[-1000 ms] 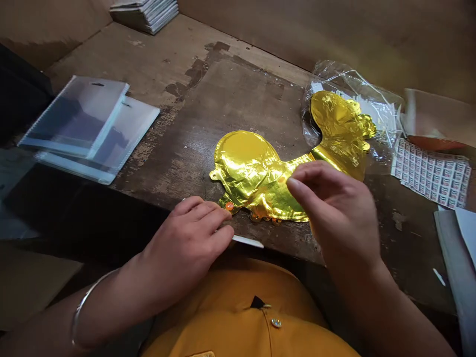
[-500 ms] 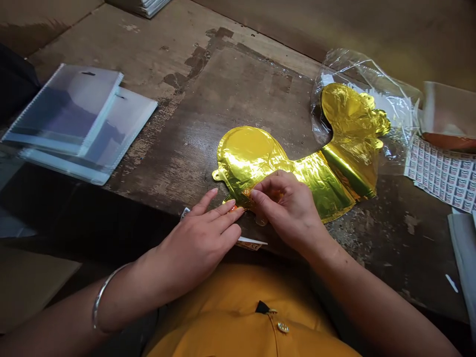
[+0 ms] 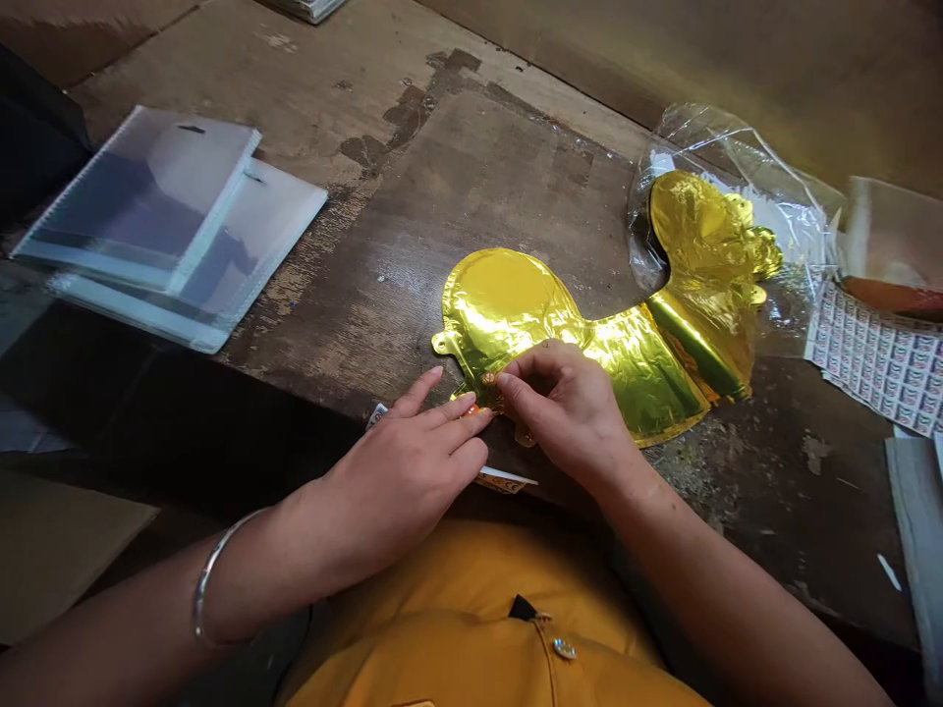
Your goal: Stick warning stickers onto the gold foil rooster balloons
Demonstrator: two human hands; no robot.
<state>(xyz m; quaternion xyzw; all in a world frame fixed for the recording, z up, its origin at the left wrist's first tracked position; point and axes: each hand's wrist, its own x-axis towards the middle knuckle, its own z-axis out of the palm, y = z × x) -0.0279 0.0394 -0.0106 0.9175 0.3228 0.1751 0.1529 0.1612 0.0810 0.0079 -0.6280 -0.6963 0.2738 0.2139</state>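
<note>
A flat gold foil balloon (image 3: 508,285) lies on the worn wooden table, its curved body reaching to the right. My left hand (image 3: 416,471) rests palm down at its lower left edge, with fingers stretched out and fingertips on the foil. Under that hand a printed card (image 3: 505,479) pokes out at the table's front edge. Thumb and forefinger of my right hand (image 3: 571,403) are pinched together over the balloon's lower edge. Right at those fingertips shows a small orange printed mark (image 3: 488,378); what exactly they pinch is too small to tell.
Two clear plastic sleeves (image 3: 139,196) overlap at the table's left edge. A crinkled clear bag (image 3: 796,211) lies behind the balloon's right end, partly around more gold foil. Sheets of small printed stickers (image 3: 873,358) and a pale stack (image 3: 914,530) lie on the right.
The whole view has shifted slightly, so things sit a little further right. Both hands keep nearly the same places on the balloon.
</note>
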